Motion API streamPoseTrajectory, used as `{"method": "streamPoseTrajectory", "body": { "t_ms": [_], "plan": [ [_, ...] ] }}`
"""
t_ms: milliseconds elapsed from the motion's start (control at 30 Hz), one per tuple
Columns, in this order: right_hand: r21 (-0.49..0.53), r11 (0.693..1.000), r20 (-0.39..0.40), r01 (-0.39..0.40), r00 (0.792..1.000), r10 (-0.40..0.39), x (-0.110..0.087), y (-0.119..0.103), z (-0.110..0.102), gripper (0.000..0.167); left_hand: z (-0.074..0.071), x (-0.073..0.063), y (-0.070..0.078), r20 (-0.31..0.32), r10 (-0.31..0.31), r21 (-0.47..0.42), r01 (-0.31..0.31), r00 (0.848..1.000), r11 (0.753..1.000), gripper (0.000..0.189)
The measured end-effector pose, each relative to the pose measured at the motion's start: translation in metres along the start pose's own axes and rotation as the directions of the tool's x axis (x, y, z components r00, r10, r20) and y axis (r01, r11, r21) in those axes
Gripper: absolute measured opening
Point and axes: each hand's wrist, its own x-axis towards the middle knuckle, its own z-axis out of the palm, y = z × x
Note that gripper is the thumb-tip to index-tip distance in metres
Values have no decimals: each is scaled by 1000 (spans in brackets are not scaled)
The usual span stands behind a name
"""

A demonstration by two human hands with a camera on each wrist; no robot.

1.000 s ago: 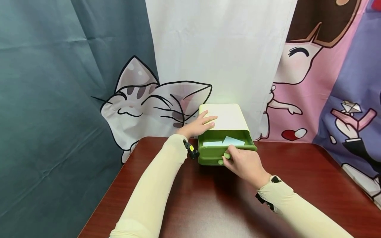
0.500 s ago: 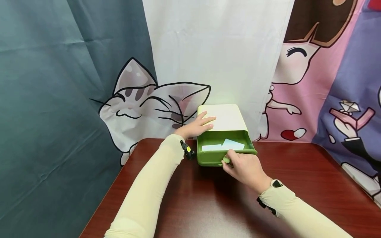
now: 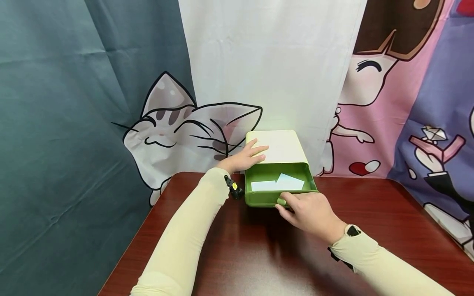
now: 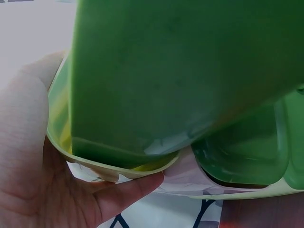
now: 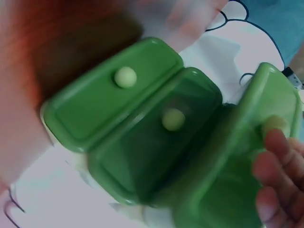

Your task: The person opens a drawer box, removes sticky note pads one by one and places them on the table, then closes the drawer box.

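Note:
A small drawer cabinet (image 3: 283, 146) with a cream top and green drawers stands at the back of the table. Its top drawer (image 3: 263, 198) is pulled out, with pale blue slips of paper (image 3: 290, 182) lying inside. My left hand (image 3: 244, 158) rests on the cabinet's left top edge, fingers spread; in the left wrist view the thumb lies along the shell's edge. My right hand (image 3: 311, 211) pinches the round light-green knob (image 3: 282, 201) on the drawer's front, thumb low and index finger above. The right wrist view is blurred and shows fingertips at this knob (image 5: 274, 124).
Two lower drawers with round knobs, one knob (image 5: 174, 119) on the middle drawer and another knob (image 5: 126, 77) on the bottom one, are pushed in. A dark red wooden table (image 3: 252, 255) carries the cabinet. A printed cloth (image 3: 296, 82) with cartoon figures hangs right behind.
The top drawer has come a little further out and its front sits lower in the head view. My right hand has shifted slightly down and right; the left hand stays on the cabinet.

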Motion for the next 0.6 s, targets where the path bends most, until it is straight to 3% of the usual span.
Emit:
{"method": "streamPoseTrajectory", "body": {
  "t_ms": [100, 200, 333, 367, 433, 533, 600],
  "plan": [
    [-4, 1000, -40, 29, 999, -29, 14, 4, -11, 31, 0, 0, 1, 1, -7, 7, 7, 1000, 1000, 56],
    [20, 999, -40, 30, 999, -29, 34, 15, -20, 20, -1, 0, 1, -1, -9, 11, 9, 1000, 1000, 56],
    [71, 997, 146, -21, 989, 10, 57, 36, -23, 5, -1, 0, 3, -1, -9, 11, 9, 1000, 1000, 56],
    [90, 995, 222, -38, 975, 17, 61, 41, -22, 7, -2, -1, 4, 1, -11, 9, 11, 1000, 1000, 56],
    [126, 990, 377, -58, 926, 6, 69, 50, -16, 8, -2, -1, 4, 6, -12, 7, 12, 1000, 1000, 56],
    [204, 976, 563, -76, 824, -53, 78, 62, -1, 6, -1, -1, 3, 5, -13, 9, 13, 1000, 1000, 56],
    [244, 966, 648, -81, 755, -101, 82, 67, 10, 6, 0, -1, 1, 4, -14, 16, 14, 1000, 1000, 56]
  ]
}}
